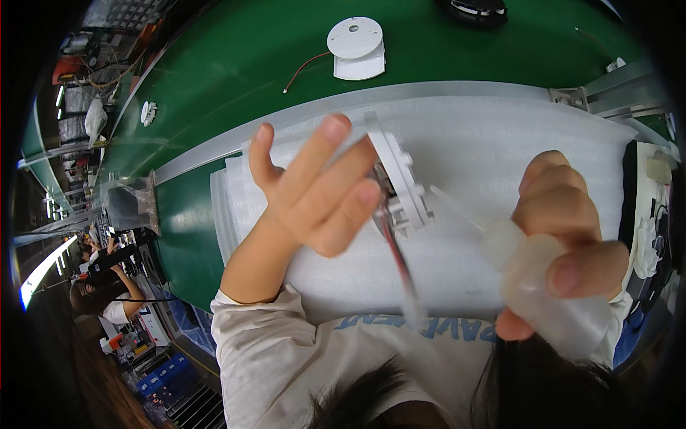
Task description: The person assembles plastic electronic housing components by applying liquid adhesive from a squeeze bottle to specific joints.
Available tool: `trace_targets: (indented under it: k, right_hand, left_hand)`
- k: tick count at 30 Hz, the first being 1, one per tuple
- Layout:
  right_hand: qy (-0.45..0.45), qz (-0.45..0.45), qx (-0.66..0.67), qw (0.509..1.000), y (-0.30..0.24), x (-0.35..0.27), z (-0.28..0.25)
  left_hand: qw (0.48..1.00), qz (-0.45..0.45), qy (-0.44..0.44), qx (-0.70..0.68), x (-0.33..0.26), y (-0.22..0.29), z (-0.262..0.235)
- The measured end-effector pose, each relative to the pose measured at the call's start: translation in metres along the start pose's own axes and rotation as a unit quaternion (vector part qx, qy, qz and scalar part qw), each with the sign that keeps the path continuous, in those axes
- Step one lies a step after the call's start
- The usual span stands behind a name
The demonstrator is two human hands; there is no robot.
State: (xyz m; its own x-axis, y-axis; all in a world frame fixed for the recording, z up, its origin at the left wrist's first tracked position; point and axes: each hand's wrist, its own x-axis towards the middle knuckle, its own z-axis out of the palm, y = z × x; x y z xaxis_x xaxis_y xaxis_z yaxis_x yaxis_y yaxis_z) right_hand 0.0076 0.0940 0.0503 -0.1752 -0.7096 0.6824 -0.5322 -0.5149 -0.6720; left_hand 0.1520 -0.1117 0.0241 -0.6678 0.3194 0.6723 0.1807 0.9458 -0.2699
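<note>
In my left hand (311,193) is a white plastic part (399,168), tilted on edge and pinched between the fingers. Red and dark wires (394,261) hang from it, ending in a blurred pale tip. My right hand (561,207) is wrapped round a translucent squeeze bottle (557,307). Its thin nozzle (457,209) points up and left towards the white part, with a small gap between them. Both hands are above a white foam sheet (486,143). The side of the part facing my left palm is mostly hidden.
Beyond a metal rail (443,89), a white part with a round disc (355,39) and a red wire lies on the green surface (236,64). A black round object (475,10) is at the far edge. Another person (121,304) is at the left. A metal bracket (568,97) stands at the right.
</note>
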Motion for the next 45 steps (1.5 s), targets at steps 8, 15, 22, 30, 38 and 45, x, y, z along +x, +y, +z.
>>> trace_targets:
  k: [8,15,22,30,38,45]
  right_hand:
    - [0.015,-0.006,-0.034,0.999,-0.002,0.001,0.007]
    - [0.022,-0.027,-0.018,0.999,0.006,0.001,0.014]
    - [0.038,-0.025,-0.025,0.999,0.005,-0.004,0.014]
    - [0.037,-0.061,-0.095,0.993,0.004,-0.006,0.014]
    - [0.050,-0.107,-0.142,0.983,0.012,-0.001,0.023]
    - [0.026,-0.094,-0.127,0.987,0.013,-0.004,0.018]
  left_hand:
    - [0.996,0.030,0.077,-0.031,0.004,0.010,0.007]
    - [0.997,0.026,0.064,-0.029,-0.001,0.010,0.005]
    - [0.998,0.022,0.049,-0.030,0.002,0.012,0.003]
    - [0.999,0.000,0.017,-0.044,0.006,0.008,0.000]
    - [0.994,-0.052,0.056,-0.076,0.006,0.008,0.012]
    - [0.991,-0.090,0.069,-0.065,0.001,0.006,0.017]
